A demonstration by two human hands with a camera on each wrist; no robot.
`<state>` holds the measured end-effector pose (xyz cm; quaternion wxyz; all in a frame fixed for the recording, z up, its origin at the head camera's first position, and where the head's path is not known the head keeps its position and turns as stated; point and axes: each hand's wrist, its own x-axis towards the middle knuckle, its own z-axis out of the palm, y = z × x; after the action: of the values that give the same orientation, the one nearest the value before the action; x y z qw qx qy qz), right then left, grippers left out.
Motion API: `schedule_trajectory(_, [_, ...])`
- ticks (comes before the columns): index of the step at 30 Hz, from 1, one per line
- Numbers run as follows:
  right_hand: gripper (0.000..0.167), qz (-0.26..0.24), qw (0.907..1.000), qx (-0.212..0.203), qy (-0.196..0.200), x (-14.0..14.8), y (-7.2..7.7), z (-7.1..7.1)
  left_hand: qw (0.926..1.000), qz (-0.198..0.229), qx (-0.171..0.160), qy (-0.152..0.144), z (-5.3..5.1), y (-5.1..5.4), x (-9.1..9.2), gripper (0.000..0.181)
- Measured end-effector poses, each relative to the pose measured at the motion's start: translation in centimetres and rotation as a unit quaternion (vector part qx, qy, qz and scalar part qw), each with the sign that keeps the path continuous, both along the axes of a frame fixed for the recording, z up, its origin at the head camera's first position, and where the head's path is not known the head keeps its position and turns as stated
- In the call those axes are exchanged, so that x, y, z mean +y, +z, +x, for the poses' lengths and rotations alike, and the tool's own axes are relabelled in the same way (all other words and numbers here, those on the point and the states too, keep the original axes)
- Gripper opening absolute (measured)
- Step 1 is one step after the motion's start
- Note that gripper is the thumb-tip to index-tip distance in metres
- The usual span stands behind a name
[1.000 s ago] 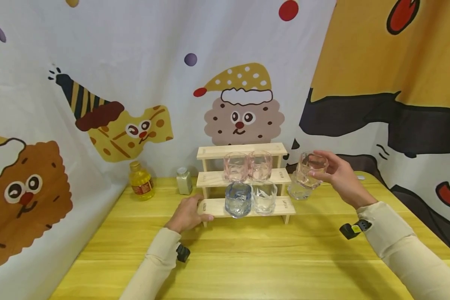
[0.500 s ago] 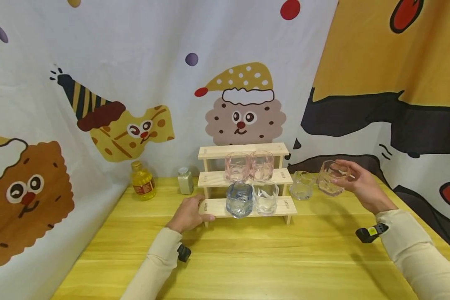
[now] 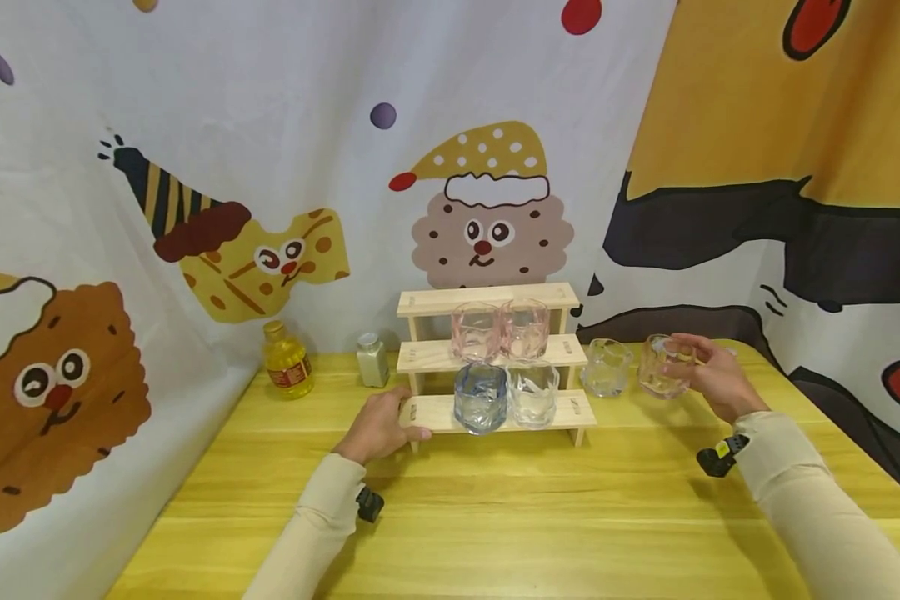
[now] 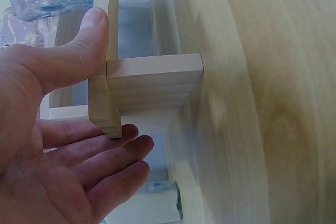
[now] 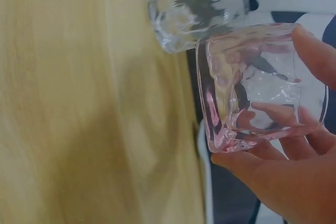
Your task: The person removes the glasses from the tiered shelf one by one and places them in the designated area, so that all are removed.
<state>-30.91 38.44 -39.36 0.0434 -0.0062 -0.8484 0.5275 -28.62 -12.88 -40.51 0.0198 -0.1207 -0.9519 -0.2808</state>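
Note:
A three-step wooden rack [image 3: 427, 412] stands mid-table. The left hand [image 3: 378, 427] grips the left end of its lowest step; in the left wrist view the thumb of this hand [image 4: 68, 108] lies on the board [image 4: 113, 19] and the fingers curl beneath. At the right, the right hand [image 3: 720, 379] holds a pink glass [image 3: 663, 367] upright, low by the table's back. In the right wrist view thumb and fingers clasp the pink glass [image 5: 262, 87], beside a clear glass [image 5: 194, 11]. That clear glass [image 3: 606, 368] stands between rack and pink glass.
Two pink glasses [image 3: 476, 332] are on the middle step; a blue glass [image 3: 481, 398] and a clear one [image 3: 532, 395] are on the lowest. Left of the rack stand a small jar [image 3: 372, 362] and a yellow bottle [image 3: 288, 362]. A patterned cloth [image 3: 270, 100] hangs behind.
The right hand has carried the pink glass rightward and down, from in front of the clear glass to beside it. The left hand has stayed on the rack.

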Motion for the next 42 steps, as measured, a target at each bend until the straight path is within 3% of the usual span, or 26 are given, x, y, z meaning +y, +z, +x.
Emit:
schedule_trajectory(7, [0.086, 0.004, 0.9996, -0.007, -0.027, -0.3, -1.3, -0.8, 1.0, 0.001, -0.001, 0.005, 0.1, -0.1, -0.1, 0.069])
schedule_trajectory(17, [0.089, -0.01, 0.9983, -0.054, -0.019, 0.1, -2.1, -1.1, 1.0, 0.003, -0.007, 0.001, 0.0, -0.3, 0.0, 0.071])
schedule_trajectory(23, [0.09, -0.013, 0.9984, -0.054, 0.007, 0.6, -2.2, -1.5, 1.0, 0.006, -0.004, 0.0, 0.0, -0.1, 0.0, 0.072])
schedule_trajectory(32, [0.086, 0.061, 0.995, -0.042, 0.067, 1.5, -1.8, -2.3, 1.0, 0.005, 0.002, 0.004, -0.1, 0.2, 0.0, 0.07])
schedule_trajectory(42, [0.088, 0.082, 0.9875, -0.08, 0.109, 2.0, -1.2, -2.5, 1.0, 0.002, 0.001, 0.002, 0.0, -0.1, 0.0, 0.072])
